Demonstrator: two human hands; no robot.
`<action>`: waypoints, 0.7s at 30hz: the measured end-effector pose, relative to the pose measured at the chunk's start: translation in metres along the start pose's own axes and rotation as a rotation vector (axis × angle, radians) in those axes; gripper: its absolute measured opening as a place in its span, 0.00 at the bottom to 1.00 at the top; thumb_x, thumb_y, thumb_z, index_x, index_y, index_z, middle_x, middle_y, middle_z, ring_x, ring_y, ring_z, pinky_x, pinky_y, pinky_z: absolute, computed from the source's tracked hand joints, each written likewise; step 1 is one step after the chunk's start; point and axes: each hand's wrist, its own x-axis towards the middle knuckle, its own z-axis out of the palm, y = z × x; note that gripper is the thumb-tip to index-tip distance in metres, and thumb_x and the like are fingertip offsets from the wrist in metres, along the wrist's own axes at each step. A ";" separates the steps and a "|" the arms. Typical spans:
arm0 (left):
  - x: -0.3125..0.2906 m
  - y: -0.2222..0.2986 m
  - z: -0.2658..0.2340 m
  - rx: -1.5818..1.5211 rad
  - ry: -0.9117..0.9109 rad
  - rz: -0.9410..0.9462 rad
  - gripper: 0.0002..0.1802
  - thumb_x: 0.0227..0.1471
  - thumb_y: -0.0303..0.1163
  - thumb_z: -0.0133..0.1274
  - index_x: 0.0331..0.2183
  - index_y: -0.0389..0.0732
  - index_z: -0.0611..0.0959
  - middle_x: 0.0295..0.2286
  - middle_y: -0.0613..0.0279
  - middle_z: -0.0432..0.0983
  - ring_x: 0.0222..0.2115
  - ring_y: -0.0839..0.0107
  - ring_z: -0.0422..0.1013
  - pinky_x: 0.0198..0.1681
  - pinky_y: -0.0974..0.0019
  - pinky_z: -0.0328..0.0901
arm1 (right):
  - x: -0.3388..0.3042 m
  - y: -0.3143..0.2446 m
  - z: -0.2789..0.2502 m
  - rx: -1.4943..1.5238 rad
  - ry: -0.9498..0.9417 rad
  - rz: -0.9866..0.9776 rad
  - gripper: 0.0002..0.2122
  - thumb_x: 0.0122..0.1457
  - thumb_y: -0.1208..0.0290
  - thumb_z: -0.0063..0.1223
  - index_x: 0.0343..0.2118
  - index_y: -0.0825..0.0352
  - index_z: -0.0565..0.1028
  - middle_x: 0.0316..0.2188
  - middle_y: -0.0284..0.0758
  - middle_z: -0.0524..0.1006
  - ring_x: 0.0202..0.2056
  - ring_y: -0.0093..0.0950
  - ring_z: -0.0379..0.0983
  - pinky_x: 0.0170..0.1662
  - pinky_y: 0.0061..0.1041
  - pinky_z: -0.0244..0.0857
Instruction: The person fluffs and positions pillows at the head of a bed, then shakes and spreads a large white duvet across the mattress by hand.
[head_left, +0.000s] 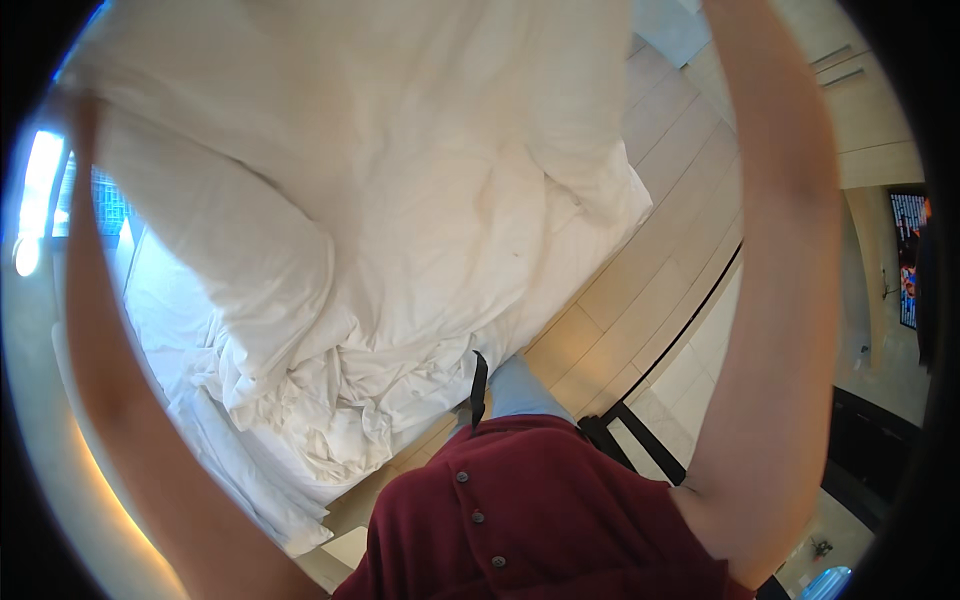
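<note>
Bedding is filling the upper left and centre of the head view. A white duvet [400,180] is hanging in a broad sheet from the top of the frame, raised well above the bed [165,300]. Its upper part is looking smooth and taut; lower down it is gathering into deep folds and a crumpled heap near the bed's near edge. The fabric is plain white throughout, with a faint small dark speck showing near the middle. A rounder, puffed section is bulging on the left side.

Both arms are reaching upward along the sides of the frame. The left forearm [110,400] is rising along the left rim, and the left hand [85,110] is showing only dimly at the upper left, right at the duvet's edge; whether its fingers are spread or pinching the cloth cannot be told. The right forearm [780,300] is rising along the right side and is leaving the frame at the top, so the right hand is lying out of view and its fingers cannot be judged.

A dark red buttoned shirt [530,520] is occupying the lower centre. Pale tiled floor [660,250] is running beside the bed on the right. A dark screen [908,260] is glowing at the far right rim, well apart from the bedding.
</note>
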 end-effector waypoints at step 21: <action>-0.483 0.456 -0.242 -0.708 -1.723 -0.292 0.16 0.42 0.37 0.49 0.33 0.37 0.73 0.32 0.54 0.70 0.33 0.56 0.68 0.35 0.58 0.64 | -0.540 -0.174 -0.012 1.573 -0.848 1.557 0.26 0.49 0.79 0.42 0.54 0.58 0.58 0.37 0.28 0.72 0.37 0.18 0.65 0.39 0.19 0.58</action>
